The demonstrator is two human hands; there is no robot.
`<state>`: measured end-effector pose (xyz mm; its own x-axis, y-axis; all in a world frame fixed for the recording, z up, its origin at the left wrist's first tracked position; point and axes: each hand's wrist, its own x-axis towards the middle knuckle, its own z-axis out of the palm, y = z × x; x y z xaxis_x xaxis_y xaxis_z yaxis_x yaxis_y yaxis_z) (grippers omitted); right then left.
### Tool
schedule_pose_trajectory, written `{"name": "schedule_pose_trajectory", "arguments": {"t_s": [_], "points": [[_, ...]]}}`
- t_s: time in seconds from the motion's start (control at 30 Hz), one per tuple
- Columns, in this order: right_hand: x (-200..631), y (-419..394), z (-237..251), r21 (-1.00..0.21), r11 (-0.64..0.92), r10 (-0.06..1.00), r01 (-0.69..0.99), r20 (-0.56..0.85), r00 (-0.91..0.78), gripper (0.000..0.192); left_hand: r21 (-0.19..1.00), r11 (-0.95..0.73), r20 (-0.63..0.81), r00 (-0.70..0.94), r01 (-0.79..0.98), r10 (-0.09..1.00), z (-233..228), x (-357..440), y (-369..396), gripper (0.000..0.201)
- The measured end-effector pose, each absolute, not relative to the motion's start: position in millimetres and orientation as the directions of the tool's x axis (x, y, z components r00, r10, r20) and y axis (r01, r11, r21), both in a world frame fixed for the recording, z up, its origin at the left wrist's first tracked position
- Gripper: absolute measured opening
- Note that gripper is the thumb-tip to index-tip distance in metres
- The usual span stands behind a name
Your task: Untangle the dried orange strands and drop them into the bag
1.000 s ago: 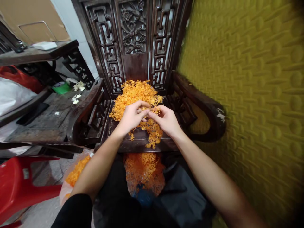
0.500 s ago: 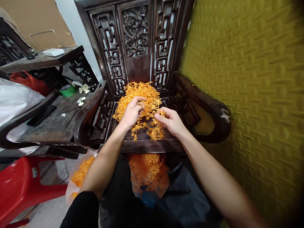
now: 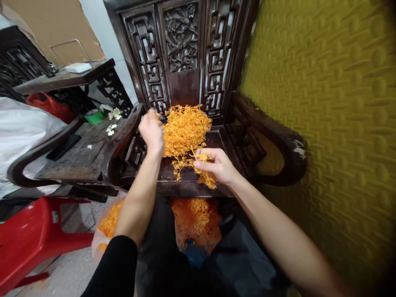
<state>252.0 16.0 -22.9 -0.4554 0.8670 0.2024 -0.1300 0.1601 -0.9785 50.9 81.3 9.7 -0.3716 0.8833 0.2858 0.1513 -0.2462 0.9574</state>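
A heap of orange plastic flower stems (image 3: 187,130) lies on the seat of a dark carved wooden chair (image 3: 182,88). My right hand (image 3: 219,165) is closed on an orange plastic flower stem (image 3: 202,156) between thumb and fingers, in front of the heap. Below its fingers hangs more orange stem. Loose orange sprigs (image 3: 179,167) lie on the seat just left of this hand. Raised at the heap's left side, my left hand (image 3: 151,132) is blurred, its fingers curled in; what they hold, if anything, I cannot make out.
Between my legs is a clear bag (image 3: 196,222) of orange stems. A pale bag (image 3: 108,222) of orange pieces stands at left, beside a red plastic stool (image 3: 34,235). Green tape (image 3: 94,116) and small white flowers (image 3: 114,114) rest on the neighbouring wooden seat. A yellow textured wall (image 3: 324,103) borders the right.
My left hand has moved left and up, from in front of the heap to its left side. My right hand stays near the same spot with the orange stem; the view has shifted slightly.
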Motion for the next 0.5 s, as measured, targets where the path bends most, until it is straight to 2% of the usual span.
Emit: {"name": "schedule_pose_trajectory", "arguments": {"t_s": [0.03, 0.1, 0.13, 0.23, 0.43, 0.5], "points": [[253.7, 15.5, -23.6, -0.98, 0.162, 0.871, -0.111, 0.195, -0.45, 0.045, 0.965, -0.26, 0.239, -0.465, 0.02, 0.852, 8.6, 45.2, 86.0, 0.044], [258.7, 17.4, -25.7, -0.982, 0.167, 0.9, -0.088, 0.188, -0.392, 0.042, 0.966, -0.22, 0.15, -0.394, -0.137, 0.907, 4.7, 41.2, 88.0, 0.037], [261.3, 19.3, -26.7, -0.982, 0.168, 0.914, -0.081, 0.186, -0.362, 0.041, 0.968, -0.177, 0.116, -0.307, -0.179, 0.945, 2.6, 43.0, 85.6, 0.035], [266.2, 24.9, -28.6, -0.984, 0.172, 0.923, -0.034, 0.173, -0.345, 0.041, 0.97, -0.06, 0.042, -0.08, -0.234, 0.996, 2.2, 53.8, 71.8, 0.024], [264.7, 26.7, -32.3, -0.948, 0.283, 0.895, 0.148, 0.206, -0.395, 0.044, 0.927, 0.149, -0.103, 0.148, -0.345, 0.984, 18.4, 46.8, 53.1, 0.003], [263.6, 27.0, -34.8, -0.909, 0.337, 0.895, 0.246, 0.228, -0.382, 0.044, 0.898, 0.209, -0.144, 0.189, -0.387, 0.971, 20.7, 41.8, 50.2, 0.013]]}}
